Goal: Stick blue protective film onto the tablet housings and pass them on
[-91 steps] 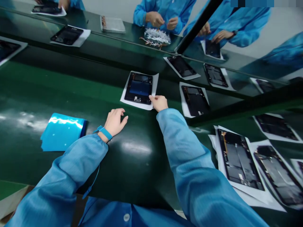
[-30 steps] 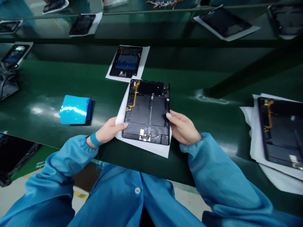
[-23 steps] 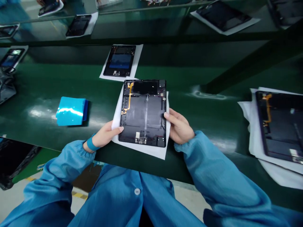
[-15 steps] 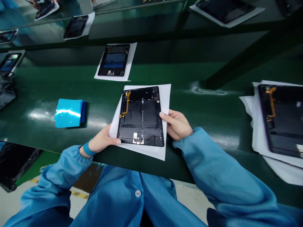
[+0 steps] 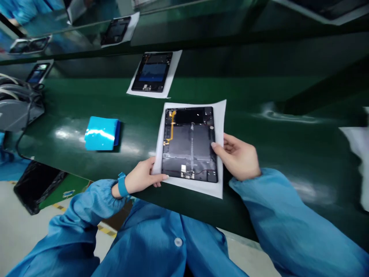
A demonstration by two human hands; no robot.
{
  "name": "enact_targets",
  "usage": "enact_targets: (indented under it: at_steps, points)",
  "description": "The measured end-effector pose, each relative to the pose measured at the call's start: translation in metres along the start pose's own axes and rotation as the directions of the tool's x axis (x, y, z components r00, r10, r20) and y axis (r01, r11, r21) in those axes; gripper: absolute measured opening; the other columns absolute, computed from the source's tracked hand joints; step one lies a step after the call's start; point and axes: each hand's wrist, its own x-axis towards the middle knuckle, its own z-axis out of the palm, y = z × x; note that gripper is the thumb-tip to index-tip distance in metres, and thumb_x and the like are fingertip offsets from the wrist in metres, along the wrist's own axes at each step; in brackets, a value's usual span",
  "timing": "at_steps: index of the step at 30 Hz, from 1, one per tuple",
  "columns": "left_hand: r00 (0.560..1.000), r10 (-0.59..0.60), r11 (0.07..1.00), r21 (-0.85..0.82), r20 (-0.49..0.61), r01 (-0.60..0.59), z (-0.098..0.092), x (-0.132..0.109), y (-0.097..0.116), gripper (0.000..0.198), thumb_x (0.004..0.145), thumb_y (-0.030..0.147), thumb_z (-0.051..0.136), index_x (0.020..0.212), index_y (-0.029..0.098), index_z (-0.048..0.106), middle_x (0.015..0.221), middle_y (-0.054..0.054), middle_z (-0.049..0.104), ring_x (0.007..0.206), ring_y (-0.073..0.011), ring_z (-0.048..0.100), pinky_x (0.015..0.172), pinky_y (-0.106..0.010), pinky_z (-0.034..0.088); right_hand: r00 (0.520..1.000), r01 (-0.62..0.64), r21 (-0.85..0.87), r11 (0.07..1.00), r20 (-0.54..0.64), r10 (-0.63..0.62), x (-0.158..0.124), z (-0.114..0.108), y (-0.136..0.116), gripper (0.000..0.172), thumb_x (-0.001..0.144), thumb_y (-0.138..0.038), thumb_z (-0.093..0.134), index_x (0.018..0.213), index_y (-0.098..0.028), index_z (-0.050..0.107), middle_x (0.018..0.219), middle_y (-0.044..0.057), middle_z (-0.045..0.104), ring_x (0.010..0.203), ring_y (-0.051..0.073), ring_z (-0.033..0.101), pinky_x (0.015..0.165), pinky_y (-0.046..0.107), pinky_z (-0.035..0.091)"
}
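An opened tablet with its inside facing up rests on a white sheet in front of me. An orange flex cable runs down its left part, and a small board with a port sits at its near edge. My left hand pinches the near left corner, thumb on top and fingers beneath the sheet. At the right edge my right hand grips the tablet and sheet, thumb on the frame and the other fingers curled at the side. Fingertips under the sheet are hidden.
Stacked blue film pieces lie to the left on the green bench. Farther back is another tablet on white paper. A grey machine with cables stands far left. White sheets lie at the right edge.
My view has turned left, so most things appear farther right. Both hands keep hold of the tablet and its sheet; a glare streak on the tablet has grown longer.
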Motion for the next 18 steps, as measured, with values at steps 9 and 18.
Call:
enact_targets:
  at_steps: [9,18]
  points:
    - [0.690,0.354,0.597,0.720,-0.631,0.353,-0.141,-0.003,-0.010,0.032,0.086,0.050,0.069,0.089,0.020,0.056,0.075,-0.004,0.062,0.074,-0.0236,0.062,0.068,-0.035,0.043,0.974,0.123,-0.486,0.865,-0.107,-0.198,-0.004,0.001,-0.008,0.049,0.083,-0.047,0.061,0.127,-0.027,0.069,0.083,0.005,0.071,0.078,0.029,0.072,0.089,0.051,0.060]
    - [0.885,0.060,0.912,0.386,-0.462,0.139,-0.187,-0.002,-0.016,0.027,0.084,0.043,0.061,0.073,0.020,0.056,0.062,0.001,0.054,0.058,-0.0141,0.055,0.060,-0.028,0.045,0.976,0.125,-0.425,0.897,-0.108,-0.187,0.005,-0.003,0.002,0.042,0.084,-0.042,0.064,0.121,-0.021,0.070,0.087,0.006,0.068,0.065,0.023,0.065,0.077,0.045,0.056]
